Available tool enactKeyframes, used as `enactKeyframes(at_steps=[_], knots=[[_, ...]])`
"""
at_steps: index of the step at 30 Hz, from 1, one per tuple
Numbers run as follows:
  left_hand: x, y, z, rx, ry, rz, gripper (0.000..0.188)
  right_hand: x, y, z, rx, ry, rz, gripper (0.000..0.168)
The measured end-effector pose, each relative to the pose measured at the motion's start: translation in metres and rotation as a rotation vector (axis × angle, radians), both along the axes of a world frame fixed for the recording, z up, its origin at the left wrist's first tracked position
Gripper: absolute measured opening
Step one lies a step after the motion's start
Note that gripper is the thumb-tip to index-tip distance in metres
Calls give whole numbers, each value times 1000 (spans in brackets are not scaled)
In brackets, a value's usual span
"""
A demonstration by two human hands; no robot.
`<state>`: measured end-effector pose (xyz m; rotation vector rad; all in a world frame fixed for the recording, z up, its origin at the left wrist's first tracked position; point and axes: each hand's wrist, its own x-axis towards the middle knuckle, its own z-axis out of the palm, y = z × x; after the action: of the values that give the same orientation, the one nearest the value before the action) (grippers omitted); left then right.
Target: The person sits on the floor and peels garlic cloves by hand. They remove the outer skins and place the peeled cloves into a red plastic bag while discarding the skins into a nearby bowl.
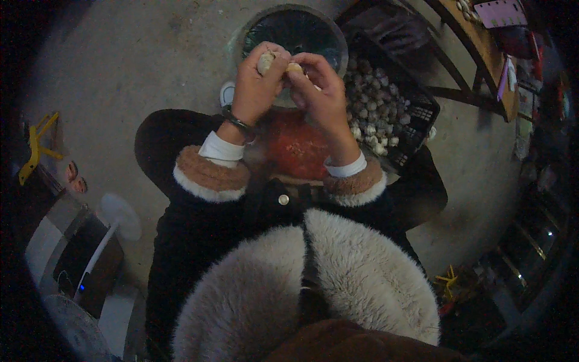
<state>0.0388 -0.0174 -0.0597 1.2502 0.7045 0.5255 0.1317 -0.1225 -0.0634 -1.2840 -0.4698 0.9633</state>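
My left hand (262, 83), with a dark bracelet at the wrist, holds a pale piece of garlic (266, 62) between thumb and fingers. Close against it, my right hand (319, 86) grips a small yellowish garlic clove (294, 68); another pale bit shows by its curled fingers. Both hands are raised over the near rim of a round bin (344, 43) with a dark liner. Below the hands, a red container or surface (298, 149) lies between my knees; its exact kind is unclear. A black plastic crate (420, 131) of garlic bulbs (373, 104) stands at the right.
A wooden table (486, 50) with a pink perforated item (501, 12) stands at the upper right. On the left are a yellow stand (32, 151), a white round-based stand (118, 216) and a fan (74, 326). Another small yellow stand (448, 280) is at the lower right.
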Motion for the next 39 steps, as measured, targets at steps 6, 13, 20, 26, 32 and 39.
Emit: enactKeyframes(at_steps=[6, 13, 20, 26, 32, 39], knots=[[-2, 2, 0, -170, -44, -38, 16, 6, -4, -5, 83, 490, 33, 23], [1, 0, 8, -275, -57, 2, 16, 8, -5, -13, 151, 573, 63, 25], [-4, 8, -16, -80, 148, 55, 8, 22, -29, -13, 44, 553, 61, 18], [-10, 16, -40, 325, 105, -161, 22, 16, -115, -74, -402, 415, 428, 19], [-8, 13, -37, 254, 139, -229, 30, -41, -190, -168, -624, 693, 323, 30], [-8, 11, -48, 78, 330, -304, 30, -29, -209, -222, -612, 317, 215, 28]])
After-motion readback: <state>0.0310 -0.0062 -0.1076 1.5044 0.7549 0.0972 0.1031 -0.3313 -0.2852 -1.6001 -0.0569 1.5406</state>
